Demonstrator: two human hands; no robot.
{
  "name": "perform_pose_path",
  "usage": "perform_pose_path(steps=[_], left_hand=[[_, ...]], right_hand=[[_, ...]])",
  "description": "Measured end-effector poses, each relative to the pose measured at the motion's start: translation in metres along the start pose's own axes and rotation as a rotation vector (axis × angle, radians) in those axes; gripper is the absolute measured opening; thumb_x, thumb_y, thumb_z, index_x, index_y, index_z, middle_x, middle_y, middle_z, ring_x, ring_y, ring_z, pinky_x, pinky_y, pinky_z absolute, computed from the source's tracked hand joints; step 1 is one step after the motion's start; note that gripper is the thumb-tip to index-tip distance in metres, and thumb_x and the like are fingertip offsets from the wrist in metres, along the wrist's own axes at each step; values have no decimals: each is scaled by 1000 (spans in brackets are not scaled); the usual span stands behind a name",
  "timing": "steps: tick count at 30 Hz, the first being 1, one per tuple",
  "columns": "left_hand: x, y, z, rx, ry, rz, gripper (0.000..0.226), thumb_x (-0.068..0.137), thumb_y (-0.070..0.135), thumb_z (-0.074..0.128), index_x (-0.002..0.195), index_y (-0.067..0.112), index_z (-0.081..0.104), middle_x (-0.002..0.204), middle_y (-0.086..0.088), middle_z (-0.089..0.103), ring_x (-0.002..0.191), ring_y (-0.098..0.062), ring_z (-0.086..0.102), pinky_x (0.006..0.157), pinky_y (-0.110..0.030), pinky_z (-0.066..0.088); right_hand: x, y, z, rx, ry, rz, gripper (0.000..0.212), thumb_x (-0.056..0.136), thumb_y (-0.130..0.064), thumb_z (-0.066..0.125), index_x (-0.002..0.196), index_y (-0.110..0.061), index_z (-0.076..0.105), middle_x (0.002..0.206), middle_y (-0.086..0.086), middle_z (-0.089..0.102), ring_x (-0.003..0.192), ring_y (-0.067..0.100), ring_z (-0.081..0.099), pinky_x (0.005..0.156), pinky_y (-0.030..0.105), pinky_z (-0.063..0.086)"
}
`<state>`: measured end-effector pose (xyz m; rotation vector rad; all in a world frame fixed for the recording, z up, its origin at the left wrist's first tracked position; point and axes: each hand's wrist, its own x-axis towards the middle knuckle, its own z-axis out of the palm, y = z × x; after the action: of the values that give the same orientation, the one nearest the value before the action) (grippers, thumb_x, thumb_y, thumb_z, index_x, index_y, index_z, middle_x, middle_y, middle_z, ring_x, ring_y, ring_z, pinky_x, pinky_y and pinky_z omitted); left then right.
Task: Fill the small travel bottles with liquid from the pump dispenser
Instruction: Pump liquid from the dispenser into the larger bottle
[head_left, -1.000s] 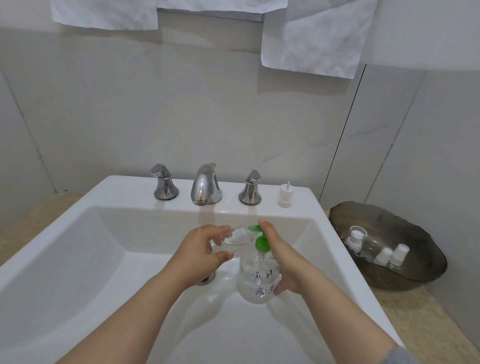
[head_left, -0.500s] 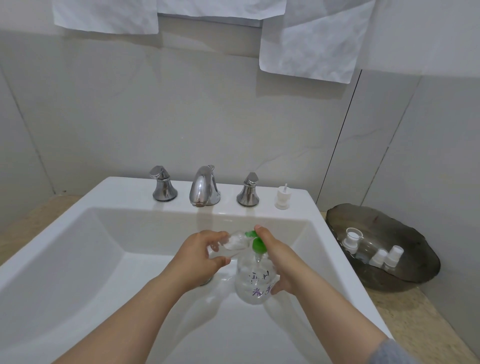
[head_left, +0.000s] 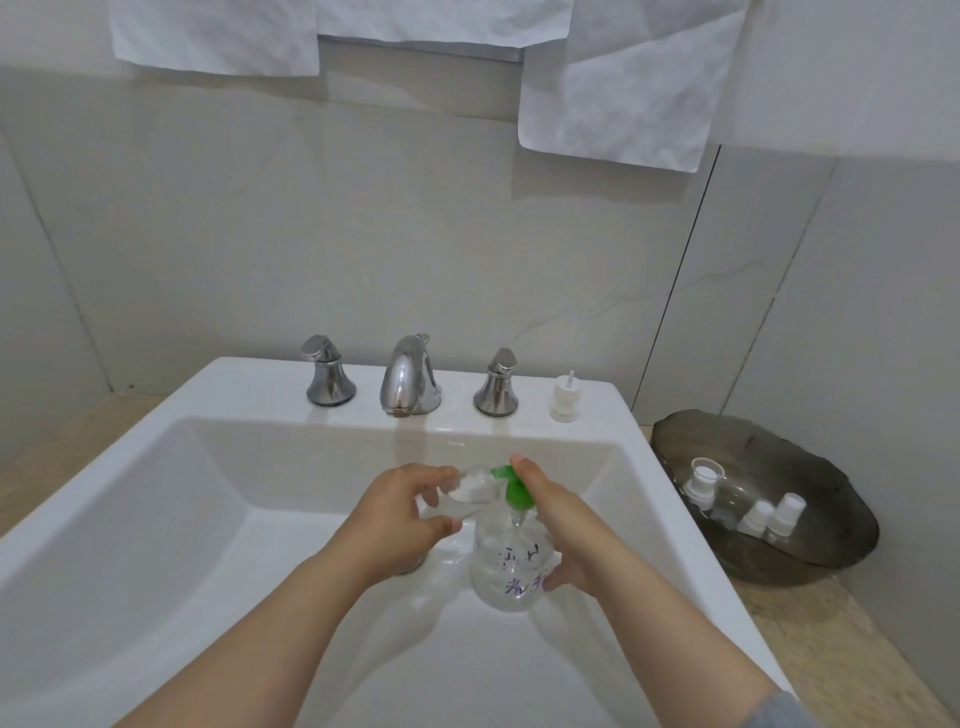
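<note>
Over the sink (head_left: 171, 499), your left hand (head_left: 400, 512) pinches a small bottle (head_left: 470, 491) while your right hand (head_left: 566, 530) grips the dispenser (head_left: 506, 566), forefinger resting on its green pump (head_left: 515, 492).

Left hand (head_left: 400, 512) wraps the bottle (head_left: 470, 488), fingers covering much of its clear body, so the fill level is impossible to read. Its mouth sits by the green pump (head_left: 511, 488) under the right hand (head_left: 563, 530); touching or apart, can't tell. Writing on the dispenser (head_left: 511, 569) is too blurred to read. Drain (head_left: 414, 565) is mostly hidden behind the left wrist. Towels (head_left: 623, 88) are cut by the top edge, sleeve (head_left: 779, 712) by the bottom. In the dish (head_left: 810, 457), caps (head_left: 756, 517) show, clear bodies barely.
</note>
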<state>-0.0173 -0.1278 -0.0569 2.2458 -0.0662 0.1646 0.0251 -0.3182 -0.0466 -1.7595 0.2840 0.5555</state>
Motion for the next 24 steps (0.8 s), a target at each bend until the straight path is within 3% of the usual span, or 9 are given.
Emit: perform_pose_path(steps=[5,16,20,24], left_hand=[[1,4,-4,-42,38,20,39,77,21,75,110,37,62,92,7,56,66,-10,48,66,-18,41],[0,4,-2,-27,40,29,40,77,22,75,112,37,62,94,6,57,68,-9,48,68,-18,41],[0,3,-1,-21,39,21,44,77,22,75,117,35,61,96,6,58,70,-10,49,70,-17,42],[-1,1,1,-11,30,12,46,77,21,75,120,31,60,98,5,59,76,-14,53,76,-20,44]], right_hand=[[5,-2,3,24,-29,42,86,76,-81,45,144,-29,38,149,3,37,138,39,30,103,68,27],[-1,-5,4,33,-2,34,77,83,-73,44,144,-26,38,148,4,36,139,39,29,104,67,27],[-5,-7,4,16,20,22,71,86,-70,44,140,-23,42,141,5,40,136,39,31,101,64,30],[-7,-7,3,3,38,13,61,90,-64,43,135,-22,45,120,5,42,133,41,34,99,63,33]])
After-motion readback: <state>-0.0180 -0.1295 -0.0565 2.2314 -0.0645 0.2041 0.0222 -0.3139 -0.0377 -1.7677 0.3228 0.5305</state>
